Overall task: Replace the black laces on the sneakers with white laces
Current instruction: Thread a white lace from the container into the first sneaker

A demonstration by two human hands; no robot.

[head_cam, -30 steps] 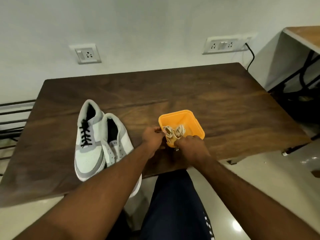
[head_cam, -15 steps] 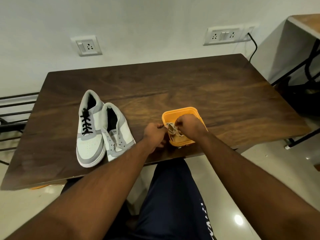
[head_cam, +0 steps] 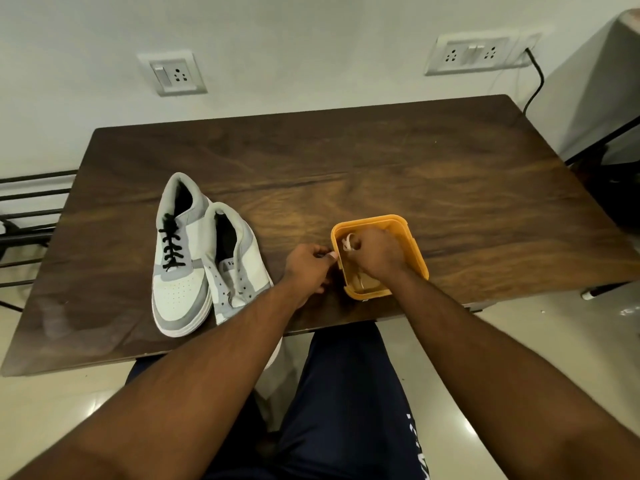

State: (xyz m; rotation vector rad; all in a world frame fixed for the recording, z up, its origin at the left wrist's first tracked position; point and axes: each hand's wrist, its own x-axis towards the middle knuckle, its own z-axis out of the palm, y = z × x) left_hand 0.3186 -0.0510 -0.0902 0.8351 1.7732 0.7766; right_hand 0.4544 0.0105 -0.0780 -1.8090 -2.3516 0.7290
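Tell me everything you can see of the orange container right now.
The orange container is a small, lidless, rounded-rectangular tub, plastic by its look, standing upright near the front edge of the wooden table, right of the sneakers. The right hand reaches inside and pinches a white lace above its left rim; more pale lace lies on its floor. The left hand grips the outer left wall at the rim.

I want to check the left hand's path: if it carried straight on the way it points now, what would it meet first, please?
The left hand points right, toward the orange container; its fingertips sit at or against the near left wall, so that wall comes first. Whether they already touch it is unclear from this view.
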